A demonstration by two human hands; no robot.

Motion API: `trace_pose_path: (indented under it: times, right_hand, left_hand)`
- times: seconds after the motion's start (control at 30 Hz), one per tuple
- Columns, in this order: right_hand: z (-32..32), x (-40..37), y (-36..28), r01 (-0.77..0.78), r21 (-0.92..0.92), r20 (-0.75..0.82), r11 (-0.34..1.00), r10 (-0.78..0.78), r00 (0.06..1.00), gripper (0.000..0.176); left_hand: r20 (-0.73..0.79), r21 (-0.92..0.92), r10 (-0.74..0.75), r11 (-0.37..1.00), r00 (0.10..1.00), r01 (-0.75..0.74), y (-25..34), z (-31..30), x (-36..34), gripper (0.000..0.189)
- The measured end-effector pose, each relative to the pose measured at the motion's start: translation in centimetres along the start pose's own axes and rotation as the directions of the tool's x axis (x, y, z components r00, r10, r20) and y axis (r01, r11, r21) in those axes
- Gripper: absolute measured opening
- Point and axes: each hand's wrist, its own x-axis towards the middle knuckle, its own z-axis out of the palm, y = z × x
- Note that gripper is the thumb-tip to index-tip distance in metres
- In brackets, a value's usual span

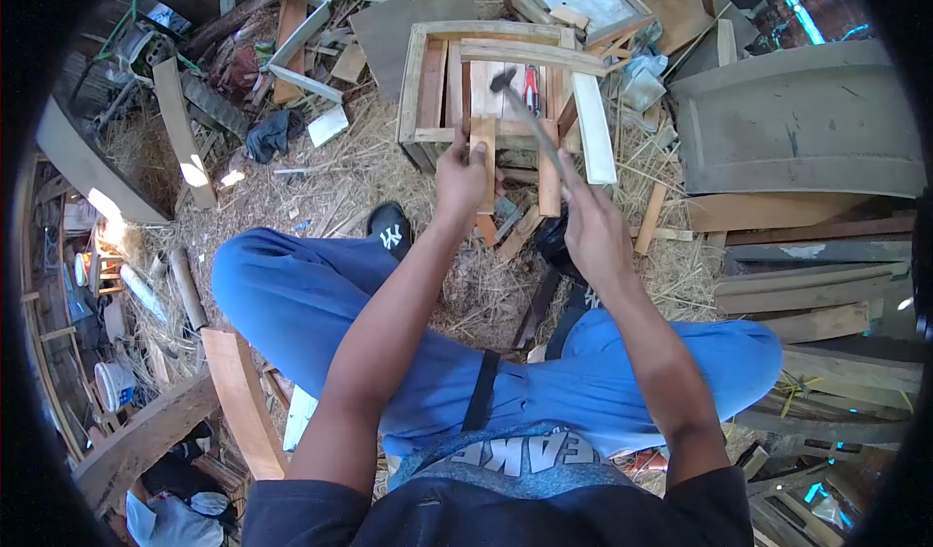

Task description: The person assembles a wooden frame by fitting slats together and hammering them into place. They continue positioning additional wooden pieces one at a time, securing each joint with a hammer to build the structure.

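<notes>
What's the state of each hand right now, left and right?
Left hand: closed, holding a wooden slat.
Right hand: closed, holding a hammer.

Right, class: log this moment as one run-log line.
left hand: holds wooden slat | right hand: grips hammer | hammer: head over wooden frame

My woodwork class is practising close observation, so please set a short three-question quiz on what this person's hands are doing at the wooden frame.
1. True or false: the right hand holds a hammer.
2. What does the left hand grip? A) a wooden slat B) a saw C) a paint tin
3. Fill in: the hammer's head is raised over the wooden ___ that stands on the straw.
Key: 1 true; 2 A; 3 frame.
</notes>
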Motion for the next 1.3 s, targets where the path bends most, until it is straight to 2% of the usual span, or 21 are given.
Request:
trace_pose_path:
  times: [0.03,0.07,0.13,0.2,0.3,0.37,0.4,0.43,0.5,0.57,0.6,0.67,0.87,0.97,1.03,1.17,1.3]
  right_hand:
    - [-0.1,-0.4,0.0,0.039,0.062,-0.079,0.997,-0.034,0.996,0.060]
    - [0.1,-0.5,0.0,-0.009,-0.044,0.030,0.999,0.011,0.999,0.059]
    - [-0.2,-0.4,0.2,-0.028,-0.046,0.061,0.999,0.031,0.998,0.059]
    - [-0.7,0.6,0.3,-0.085,-0.047,0.130,0.995,0.090,0.987,0.057]
    - [-0.9,0.4,0.3,-0.075,0.015,0.039,0.997,0.074,0.996,0.055]
    - [-0.9,0.4,0.3,-0.097,0.011,0.066,0.995,0.097,0.993,0.053]
    - [-0.9,0.5,0.2,-0.081,0.054,0.020,0.995,0.080,0.997,0.052]
    - [-0.8,0.5,0.1,-0.063,0.099,-0.027,0.993,0.066,0.997,0.051]
    - [-0.8,0.7,0.1,-0.075,0.115,-0.015,0.991,0.077,0.997,0.050]
    - [-0.7,0.7,0.2,-0.089,0.128,-0.005,0.988,0.090,0.996,0.050]
    - [-0.6,0.7,0.3,-0.088,0.160,0.000,0.983,0.089,0.996,0.049]
    - [-0.4,0.8,0.5,-0.087,0.190,0.005,0.978,0.087,0.996,0.049]
    - [-0.4,0.6,0.2,-0.086,0.241,0.040,0.967,0.079,0.996,0.050]
    - [-0.1,0.4,0.4,-0.038,0.251,0.033,0.967,0.031,0.999,0.052]
    - [0.2,0.4,0.6,0.076,0.162,-0.054,0.984,-0.068,0.996,0.055]
    - [-0.5,0.3,-0.4,0.076,0.158,-0.053,0.985,-0.068,0.996,0.058]
    - [-0.6,0.6,-0.2,0.037,0.111,0.025,0.993,-0.040,0.999,0.060]
  left_hand:
    - [0.001,0.003,-0.009,1.000,1.000,0.009,-0.1,-0.1,-0.1,0.059]
    - [0.005,-0.031,-0.005,1.000,1.000,0.005,-0.1,0.0,-0.1,0.059]
    - [0.016,-0.074,0.014,0.997,1.000,-0.012,0.7,0.2,-0.5,0.060]
    - [0.003,-0.040,0.036,0.999,0.999,-0.036,0.8,0.1,-0.5,0.058]
    - [0.015,-0.020,0.019,1.000,1.000,-0.019,0.3,-0.1,-0.4,0.059]
    - [0.018,-0.048,0.037,0.998,0.999,-0.036,0.3,-0.1,-0.5,0.060]
    - [0.015,-0.050,0.037,0.998,0.999,-0.036,0.1,-0.1,-0.4,0.060]
    - [0.022,-0.068,0.061,0.996,0.998,-0.059,0.0,-0.2,-0.3,0.059]
    - [0.028,-0.081,0.089,0.993,0.996,-0.087,-0.8,-0.6,0.6,0.059]
    - [0.017,-0.025,0.206,0.978,0.978,-0.205,-2.7,-1.0,2.4,0.059]
    - [0.017,-0.025,0.208,0.978,0.978,-0.208,-1.8,-0.9,1.7,0.059]
    - [0.053,-0.095,0.050,0.994,0.997,-0.045,0.5,-0.6,-0.5,0.060]
    - [0.064,-0.115,0.040,0.993,0.997,-0.032,0.5,-0.7,-0.3,0.059]
    - [0.104,-0.181,0.043,0.983,0.994,-0.024,0.8,-0.8,-0.4,0.058]
    - [0.107,-0.160,0.035,0.987,0.994,-0.017,1.0,-0.7,-0.6,0.058]
    - [0.105,-0.110,0.042,0.993,0.994,-0.030,1.1,-0.6,-0.6,0.062]
    - [0.094,-0.093,0.029,0.995,0.995,-0.020,1.4,-0.5,-0.9,0.064]
